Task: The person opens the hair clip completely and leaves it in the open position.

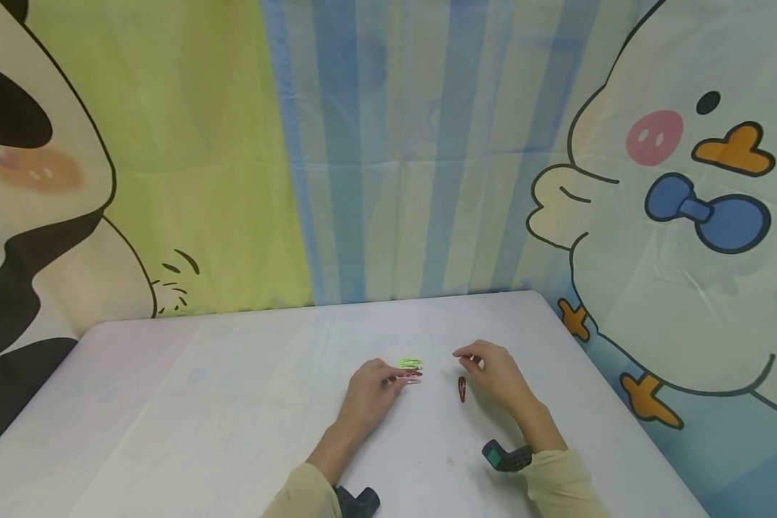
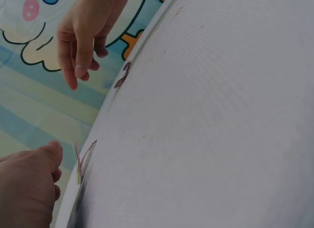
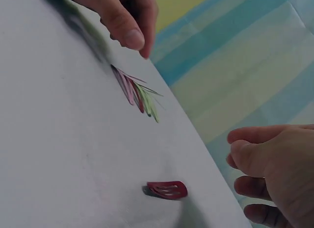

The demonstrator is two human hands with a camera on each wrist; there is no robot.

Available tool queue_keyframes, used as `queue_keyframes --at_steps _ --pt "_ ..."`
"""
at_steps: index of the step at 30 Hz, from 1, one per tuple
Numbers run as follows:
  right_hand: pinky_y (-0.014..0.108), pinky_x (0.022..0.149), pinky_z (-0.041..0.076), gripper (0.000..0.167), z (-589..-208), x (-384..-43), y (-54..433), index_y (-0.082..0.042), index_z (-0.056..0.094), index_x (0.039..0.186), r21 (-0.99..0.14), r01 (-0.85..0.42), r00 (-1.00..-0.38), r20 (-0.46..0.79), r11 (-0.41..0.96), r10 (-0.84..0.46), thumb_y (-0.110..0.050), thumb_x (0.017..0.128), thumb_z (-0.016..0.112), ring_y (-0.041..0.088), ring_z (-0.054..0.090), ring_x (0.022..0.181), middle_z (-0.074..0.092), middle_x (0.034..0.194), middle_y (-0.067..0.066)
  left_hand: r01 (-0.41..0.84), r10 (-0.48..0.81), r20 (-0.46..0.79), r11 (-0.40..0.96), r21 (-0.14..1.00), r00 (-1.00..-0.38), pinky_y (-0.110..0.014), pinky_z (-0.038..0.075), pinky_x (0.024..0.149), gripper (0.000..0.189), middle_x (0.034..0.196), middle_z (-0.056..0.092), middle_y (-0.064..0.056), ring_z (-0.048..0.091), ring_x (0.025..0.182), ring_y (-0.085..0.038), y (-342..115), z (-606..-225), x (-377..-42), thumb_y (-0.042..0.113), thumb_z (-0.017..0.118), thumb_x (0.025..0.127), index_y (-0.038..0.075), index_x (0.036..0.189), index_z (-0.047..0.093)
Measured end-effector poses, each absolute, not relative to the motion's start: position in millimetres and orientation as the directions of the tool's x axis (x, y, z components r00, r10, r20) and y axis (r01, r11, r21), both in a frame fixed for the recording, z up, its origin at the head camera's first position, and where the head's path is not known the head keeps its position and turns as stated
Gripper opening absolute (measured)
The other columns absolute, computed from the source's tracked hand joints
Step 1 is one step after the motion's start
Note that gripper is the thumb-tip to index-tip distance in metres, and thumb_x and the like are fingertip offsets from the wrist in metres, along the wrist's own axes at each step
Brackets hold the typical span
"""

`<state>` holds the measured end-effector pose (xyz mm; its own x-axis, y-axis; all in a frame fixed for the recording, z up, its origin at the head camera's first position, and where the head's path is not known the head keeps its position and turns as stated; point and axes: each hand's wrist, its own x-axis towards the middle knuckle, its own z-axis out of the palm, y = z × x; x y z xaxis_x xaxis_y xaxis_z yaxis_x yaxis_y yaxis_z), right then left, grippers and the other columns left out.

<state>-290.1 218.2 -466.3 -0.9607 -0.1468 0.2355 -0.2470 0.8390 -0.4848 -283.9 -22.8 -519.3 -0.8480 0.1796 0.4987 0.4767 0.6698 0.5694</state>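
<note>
A small group of snap hair clips lies on the white table in front of my left hand point(image 1: 366, 394). Green clips point(image 1: 411, 363) are at the far side, a red clip point(image 1: 413, 373) comes in the middle, and a pink clip point(image 3: 126, 88) is nearest me. My left fingertips overlap the group's left end in the head view; the right wrist view shows them just off it, holding nothing. A separate dark red hair clip point(image 1: 462, 389) sits to the right. Beside and beyond it hovers my right hand point(image 1: 501, 375), fingers loosely bent, nothing visible between them.
The white table point(image 1: 233, 403) spreads widely to the left. Behind it hangs a striped curtain point(image 1: 401, 144) with a cartoon panda and a white bird on either side. Dark wrist devices point(image 1: 506, 457) sit at both sleeves.
</note>
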Motion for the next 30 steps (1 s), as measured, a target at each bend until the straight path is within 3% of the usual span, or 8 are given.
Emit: queue_keyframes --at_steps 7,14,19,30 --pt "0.029 0.067 0.046 0.010 -456 -285 233 -0.018 0.073 0.090 -0.406 -0.117 -0.993 0.049 0.906 -0.106 -0.025 0.083 0.073 0.013 0.052 0.074 0.065 0.080 -0.005 0.555 0.233 0.553 0.636 0.536 -0.800 -0.019 0.045 0.065 0.015 0.079 0.062 0.011 0.053 0.075 -0.005 -22 -520 -283 0.026 0.076 0.081 0.018 0.094 0.076" --pt "0.030 0.058 0.040 0.025 -454 -277 222 -0.020 0.068 0.078 -0.272 -0.020 -0.998 -0.052 0.962 -0.036 -0.044 0.076 0.076 0.014 0.049 0.065 0.059 0.068 -0.005 0.579 0.248 0.574 0.635 0.513 -0.780 -0.019 0.045 0.066 0.014 0.078 0.062 0.010 0.054 0.075 -0.006 -22 -520 -283 0.025 0.075 0.081 0.018 0.093 0.076" --pt "0.030 0.059 0.041 0.024 -461 -274 213 -0.019 0.067 0.077 -0.231 -0.027 -0.998 -0.047 0.973 -0.039 -0.041 0.074 0.079 0.013 0.049 0.064 0.060 0.069 -0.006 0.583 0.244 0.583 0.633 0.510 -0.775 -0.019 0.046 0.066 0.013 0.080 0.062 0.011 0.054 0.076 -0.006 -22 -520 -282 0.025 0.075 0.081 0.018 0.092 0.076" --pt "0.032 0.064 0.047 0.011 -466 -274 208 -0.019 0.071 0.082 -0.254 -0.083 -0.996 -0.001 0.964 -0.086 -0.024 0.077 0.079 0.011 0.053 0.066 0.065 0.074 -0.006 0.581 0.253 0.571 0.628 0.517 -0.781 -0.019 0.046 0.067 0.013 0.080 0.062 0.011 0.053 0.077 -0.004 -22 -520 -282 0.024 0.075 0.082 0.018 0.093 0.076"
